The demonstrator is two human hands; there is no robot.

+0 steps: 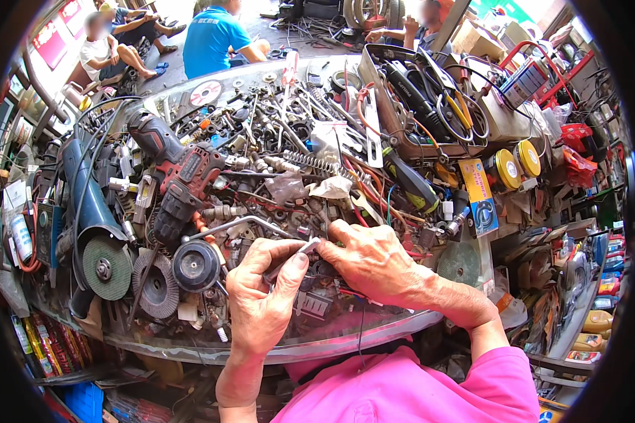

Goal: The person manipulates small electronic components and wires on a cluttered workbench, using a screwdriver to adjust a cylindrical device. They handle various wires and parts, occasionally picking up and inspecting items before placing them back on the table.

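Observation:
Close to the front edge of the cluttered table, my left hand (pixel 262 299) pinches a small grey metal piece (pixel 309 245) between thumb and fingers. My right hand (pixel 374 262) is closed beside it, its fingertips meeting the end of that piece. What sits inside the right fingers, if anything, is hidden. Just beyond the left hand lies a bent metal rod (pixel 241 222). A red and black cordless drill (pixel 190 176) rests left of the hands among loose bolts, springs and fittings. Farther right lies a screwdriver with a black and green handle (pixel 410 182).
An angle grinder (pixel 90 197) lies at the left, near a flap disc (pixel 155 283) and a round black pad (pixel 196 266). A tool case (pixel 381 92) holds pliers and scissors at the back right, beside yellow-lidded tins (pixel 506 169). Several people sit beyond the table, one in a blue shirt (pixel 217 42).

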